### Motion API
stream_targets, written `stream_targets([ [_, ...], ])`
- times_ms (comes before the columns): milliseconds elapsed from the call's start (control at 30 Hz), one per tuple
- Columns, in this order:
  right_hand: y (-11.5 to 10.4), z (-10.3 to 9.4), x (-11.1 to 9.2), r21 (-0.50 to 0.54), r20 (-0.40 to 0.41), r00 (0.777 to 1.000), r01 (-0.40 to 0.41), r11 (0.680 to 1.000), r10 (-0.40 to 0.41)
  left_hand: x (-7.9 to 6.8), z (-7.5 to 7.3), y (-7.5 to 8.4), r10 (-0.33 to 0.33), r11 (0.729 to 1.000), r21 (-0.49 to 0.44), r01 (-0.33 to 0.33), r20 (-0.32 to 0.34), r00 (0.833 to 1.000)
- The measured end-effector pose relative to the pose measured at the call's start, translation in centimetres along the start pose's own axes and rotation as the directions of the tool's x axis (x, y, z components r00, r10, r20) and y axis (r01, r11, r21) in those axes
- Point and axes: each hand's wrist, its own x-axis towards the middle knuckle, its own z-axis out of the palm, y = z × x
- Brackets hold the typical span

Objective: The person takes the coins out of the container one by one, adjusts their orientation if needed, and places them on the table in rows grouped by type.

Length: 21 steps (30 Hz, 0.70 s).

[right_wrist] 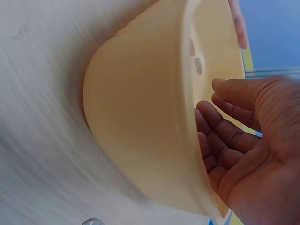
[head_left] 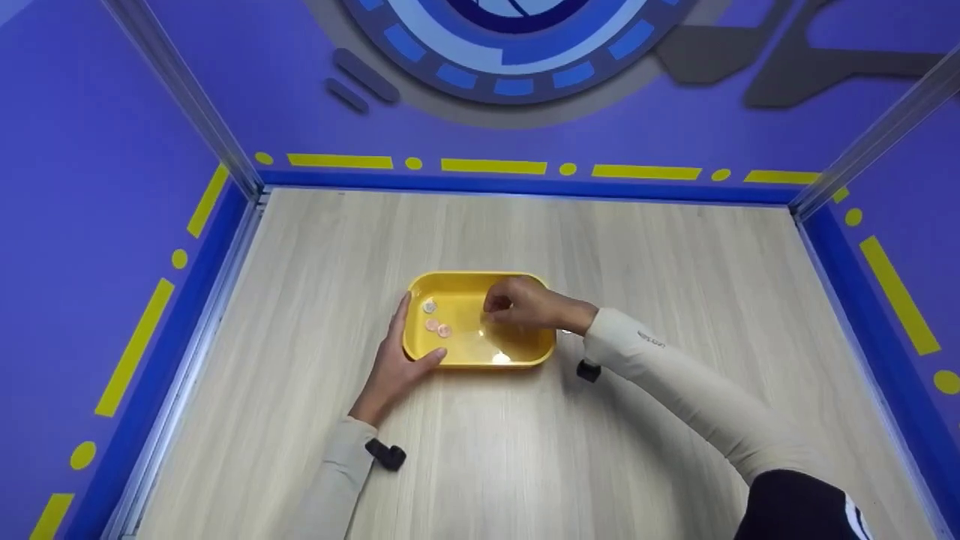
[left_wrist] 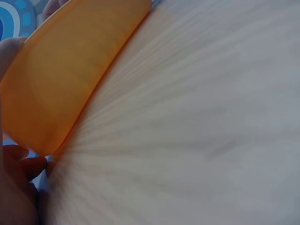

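A yellow plastic tub (head_left: pixel 461 281) with rounded corners stands on the table. My left hand (head_left: pixel 401 367) holds its left end, the thumb over the front rim and the fingers along the side wall. Inside, towards the left, lie a silvery coin (head_left: pixel 429 307) and two copper-coloured coins (head_left: pixel 444 331). Over the tub's right half reaches my right hand (head_left: pixel 525 304), its fingers loosely bent and the thumb near the index finger. The right wrist view shows nothing between those fingers (right_wrist: pixel 229 133). Part of the tub floor is hidden beneath this hand.
Outside the tub, under my right wrist, a silvery coin (right_wrist: pixel 93 221) lies on the wood-grain table (head_left: pixel 480 450). Blue panels (head_left: pixel 510 142) with yellow markings wall in the table at the back and both sides. A black strap (head_left: pixel 386 454) sits at the left wrist.
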Motion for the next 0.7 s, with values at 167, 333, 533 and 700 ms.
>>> stream_targets([
  [167,-0.4,0.2,0.7,-0.037,0.060,0.998,-0.017,0.999,0.019,0.1,0.0,0.1,0.010,1.000,-0.009,-0.010,0.007,1.000],
  [333,-0.7,0.7,1.3,-0.045,0.126,0.991,-0.027,0.999,0.033,0.2,0.0,0.1,0.005,1.000,0.000,-0.005,0.012,1.000],
  [533,-0.9,1.6,2.1,-0.064,0.170,0.985,-0.002,0.998,0.012,0.1,-0.1,0.2,-0.008,1.000,0.014,0.008,0.016,1.000],
  [700,-1.2,1.8,3.0,-0.054,0.186,0.982,0.043,0.998,-0.033,-0.1,-0.2,0.1,0.008,1.000,0.014,-0.008,0.004,1.000],
])
